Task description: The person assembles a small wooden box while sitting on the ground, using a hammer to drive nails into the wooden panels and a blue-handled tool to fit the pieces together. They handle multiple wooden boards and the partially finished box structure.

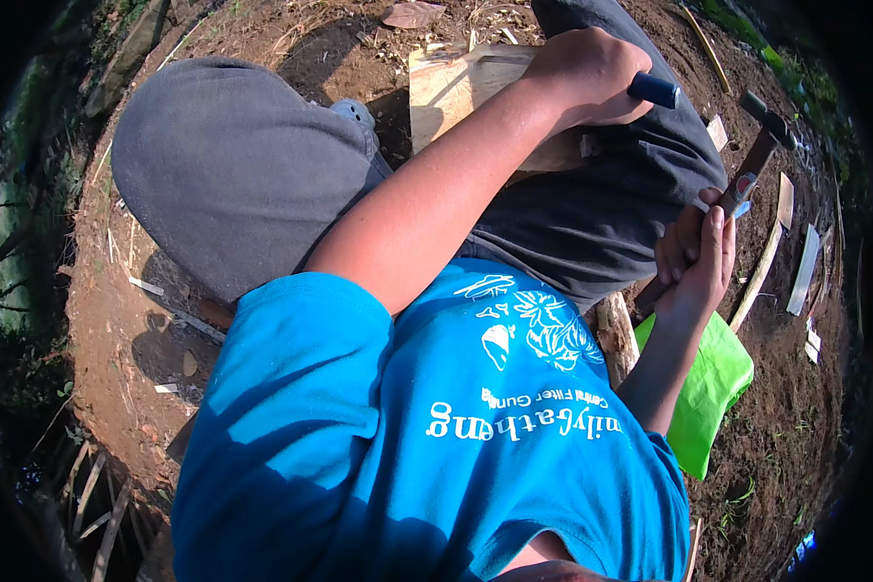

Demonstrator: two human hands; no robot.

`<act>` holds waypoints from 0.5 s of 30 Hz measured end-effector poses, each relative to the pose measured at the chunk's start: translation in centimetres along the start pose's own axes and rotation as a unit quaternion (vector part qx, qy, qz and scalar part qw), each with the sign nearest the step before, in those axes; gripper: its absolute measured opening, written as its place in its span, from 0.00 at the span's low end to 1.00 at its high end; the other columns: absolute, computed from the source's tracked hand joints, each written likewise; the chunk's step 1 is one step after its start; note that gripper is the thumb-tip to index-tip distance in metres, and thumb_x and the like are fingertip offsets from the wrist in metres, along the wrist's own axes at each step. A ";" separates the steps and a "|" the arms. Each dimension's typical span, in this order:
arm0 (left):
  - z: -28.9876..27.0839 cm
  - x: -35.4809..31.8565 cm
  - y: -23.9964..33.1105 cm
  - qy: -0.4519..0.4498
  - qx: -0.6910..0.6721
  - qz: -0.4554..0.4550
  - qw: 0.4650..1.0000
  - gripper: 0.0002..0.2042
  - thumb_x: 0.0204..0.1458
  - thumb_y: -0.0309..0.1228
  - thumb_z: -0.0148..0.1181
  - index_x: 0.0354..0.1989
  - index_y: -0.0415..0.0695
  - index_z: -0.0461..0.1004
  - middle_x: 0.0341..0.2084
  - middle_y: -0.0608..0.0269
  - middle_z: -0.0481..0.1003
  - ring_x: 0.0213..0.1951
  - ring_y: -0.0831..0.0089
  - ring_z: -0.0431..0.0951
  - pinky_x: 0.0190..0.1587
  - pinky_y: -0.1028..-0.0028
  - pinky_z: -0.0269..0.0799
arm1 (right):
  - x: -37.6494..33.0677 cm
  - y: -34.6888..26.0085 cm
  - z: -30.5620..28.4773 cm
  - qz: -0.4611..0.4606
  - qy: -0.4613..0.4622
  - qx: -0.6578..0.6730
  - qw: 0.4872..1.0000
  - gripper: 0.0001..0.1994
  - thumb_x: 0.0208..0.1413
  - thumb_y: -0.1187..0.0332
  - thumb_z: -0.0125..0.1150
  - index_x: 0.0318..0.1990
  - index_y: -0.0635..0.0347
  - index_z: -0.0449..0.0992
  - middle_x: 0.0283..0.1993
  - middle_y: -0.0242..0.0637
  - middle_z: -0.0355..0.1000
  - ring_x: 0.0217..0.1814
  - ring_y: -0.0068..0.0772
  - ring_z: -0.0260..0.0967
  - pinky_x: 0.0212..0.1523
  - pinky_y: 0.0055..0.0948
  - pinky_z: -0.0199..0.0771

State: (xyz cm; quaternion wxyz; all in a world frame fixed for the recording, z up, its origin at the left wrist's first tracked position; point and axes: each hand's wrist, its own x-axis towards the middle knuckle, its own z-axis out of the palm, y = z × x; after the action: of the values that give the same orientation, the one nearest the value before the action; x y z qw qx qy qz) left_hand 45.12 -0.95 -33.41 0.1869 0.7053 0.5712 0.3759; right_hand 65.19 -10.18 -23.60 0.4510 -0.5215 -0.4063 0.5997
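Note:
My left arm reaches across my body, and my left hand [597, 76] is closed in a fist around a tool with a dark blue handle [654, 90]. The handle's butt sticks out to the right of the fist; the fist hides much of the tool, so its kind is unclear. Under and beyond that hand lies a pale wooden board [438, 97], between my legs. On the right, my right hand [696, 254] is wrapped around the brown handle of a hammer [761, 145]. The dark hammer head points up and away, apart from the blue-handled tool. Something white shows near its fingers.
My bent legs in dark grey trousers [233, 165] frame the board. A bright green cloth or bag [700, 398] lies beside my right forearm, near a short log [615, 335]. Pale wood strips [803, 272] lie on brown soil at right. Sticks [92, 495] lie at lower left.

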 end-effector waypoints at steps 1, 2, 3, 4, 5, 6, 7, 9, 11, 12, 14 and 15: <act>-0.1 0.1 -0.3 0.006 -0.002 0.006 1.000 0.12 0.48 0.44 0.71 0.33 0.50 0.82 0.28 0.54 0.83 0.34 0.56 0.85 0.40 0.59 0.83 | -0.1 -0.1 -0.1 0.001 -0.003 0.002 1.000 0.11 0.74 0.64 0.46 0.54 0.59 0.70 0.23 0.21 0.52 0.16 0.11 0.45 0.14 0.17 0.48; -0.1 0.2 -0.9 0.011 -0.003 0.012 1.000 0.13 0.48 0.44 0.71 0.33 0.50 0.82 0.28 0.54 0.83 0.34 0.56 0.85 0.39 0.59 0.83 | -0.1 -0.3 -0.2 -0.004 -0.006 0.006 1.000 0.11 0.74 0.64 0.46 0.54 0.59 0.70 0.23 0.22 0.52 0.16 0.11 0.46 0.14 0.17 0.48; 0.0 0.1 -1.5 0.016 0.002 0.008 1.000 0.13 0.48 0.45 0.71 0.34 0.50 0.82 0.27 0.55 0.83 0.34 0.56 0.85 0.39 0.59 0.83 | -0.2 -0.7 -0.3 -0.008 -0.009 0.009 1.000 0.11 0.74 0.64 0.46 0.54 0.59 0.70 0.23 0.22 0.52 0.16 0.11 0.46 0.14 0.17 0.48; 0.1 0.0 -2.1 0.021 0.006 0.004 1.000 0.13 0.48 0.45 0.70 0.34 0.50 0.82 0.27 0.55 0.82 0.34 0.56 0.85 0.39 0.59 0.83 | -0.2 -0.9 -0.4 -0.013 -0.013 0.012 1.000 0.11 0.74 0.63 0.46 0.54 0.59 0.70 0.23 0.22 0.53 0.16 0.11 0.46 0.14 0.17 0.48; 0.0 -0.1 -2.3 0.023 0.008 0.004 1.000 0.13 0.48 0.45 0.70 0.34 0.50 0.82 0.27 0.56 0.82 0.34 0.57 0.85 0.39 0.59 0.83 | -0.2 -0.9 -0.5 -0.027 -0.016 0.030 0.999 0.12 0.73 0.63 0.46 0.54 0.59 0.69 0.23 0.22 0.53 0.16 0.11 0.46 0.14 0.17 0.48; 0.0 0.0 -2.5 0.012 0.007 -0.004 1.000 0.13 0.49 0.45 0.70 0.34 0.50 0.82 0.26 0.56 0.82 0.34 0.57 0.85 0.39 0.60 0.83 | -0.1 -0.8 -0.5 -0.041 -0.019 0.047 0.998 0.12 0.73 0.63 0.46 0.54 0.59 0.69 0.23 0.22 0.53 0.16 0.11 0.46 0.14 0.17 0.48; 0.0 -0.1 -2.6 0.006 0.005 -0.001 1.000 0.13 0.48 0.45 0.70 0.34 0.50 0.82 0.27 0.56 0.82 0.34 0.57 0.85 0.39 0.60 0.83 | 0.0 -0.7 -0.5 -0.056 -0.022 0.063 0.996 0.12 0.73 0.63 0.46 0.54 0.59 0.69 0.23 0.22 0.53 0.16 0.11 0.46 0.15 0.17 0.48; 0.0 -0.1 -2.7 -0.004 0.002 0.008 1.000 0.13 0.48 0.45 0.70 0.34 0.50 0.82 0.27 0.56 0.82 0.35 0.57 0.85 0.39 0.61 0.83 | -0.5 1.7 1.0 -0.023 0.054 0.021 0.998 0.11 0.74 0.62 0.46 0.53 0.58 0.68 0.22 0.22 0.55 0.16 0.12 0.46 0.15 0.16 0.49; -0.1 -0.3 -2.7 -0.051 0.010 -0.018 0.998 0.13 0.48 0.45 0.70 0.34 0.50 0.82 0.28 0.56 0.83 0.35 0.58 0.85 0.39 0.60 0.83 | -0.6 2.6 0.8 0.100 -0.103 -0.131 0.981 0.12 0.74 0.61 0.47 0.53 0.59 0.68 0.22 0.22 0.56 0.16 0.11 0.47 0.14 0.16 0.49; -0.3 -0.4 -2.7 -0.073 0.016 -0.033 0.997 0.13 0.48 0.45 0.70 0.34 0.50 0.82 0.28 0.56 0.83 0.35 0.58 0.85 0.40 0.60 0.83 | -0.7 2.6 0.5 0.100 -0.088 -0.104 0.986 0.12 0.74 0.61 0.47 0.52 0.59 0.68 0.22 0.21 0.56 0.16 0.11 0.47 0.13 0.16 0.49; -0.4 -0.4 -2.4 -0.070 0.017 -0.022 0.997 0.13 0.48 0.45 0.70 0.35 0.50 0.82 0.29 0.56 0.83 0.36 0.58 0.85 0.41 0.60 0.83 | -1.0 2.0 0.5 0.016 -0.013 -0.028 0.999 0.11 0.74 0.61 0.47 0.53 0.57 0.68 0.22 0.22 0.54 0.16 0.12 0.46 0.13 0.18 0.50; -0.4 -0.5 -2.3 -0.071 0.017 -0.017 0.997 0.13 0.48 0.45 0.70 0.35 0.50 0.83 0.30 0.56 0.83 0.36 0.58 0.86 0.41 0.60 0.83 | -1.0 1.8 0.3 -0.023 0.017 0.036 0.999 0.11 0.74 0.62 0.46 0.53 0.57 0.68 0.22 0.23 0.54 0.16 0.13 0.46 0.14 0.18 0.51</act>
State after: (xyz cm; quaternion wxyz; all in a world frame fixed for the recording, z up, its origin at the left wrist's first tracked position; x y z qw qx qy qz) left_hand 43.27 -0.83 -34.84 0.2214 0.7234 0.5745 0.3124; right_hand 64.70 -11.62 -25.00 0.4900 -0.5053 -0.3885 0.5948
